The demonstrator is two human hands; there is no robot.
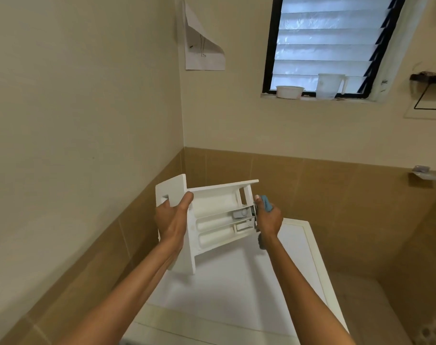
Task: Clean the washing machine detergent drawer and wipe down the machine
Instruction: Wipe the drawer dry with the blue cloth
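Observation:
I hold the white detergent drawer (212, 215) in the air above the washing machine top (236, 290). The drawer is tilted, with its compartments facing me and its front panel to the left. My left hand (173, 220) grips that front panel end. My right hand (268, 219) is at the drawer's rear end, closed on a blue-grey cloth (266, 202) that presses against the rear edge. A small grey insert (240, 214) shows inside the drawer near the rear.
The machine stands in a corner between a cream wall on the left and a tiled back wall. A louvred window above has a white bowl (289, 92) and a white jug (330, 86) on its sill. A paper sheet (203, 48) hangs on the wall.

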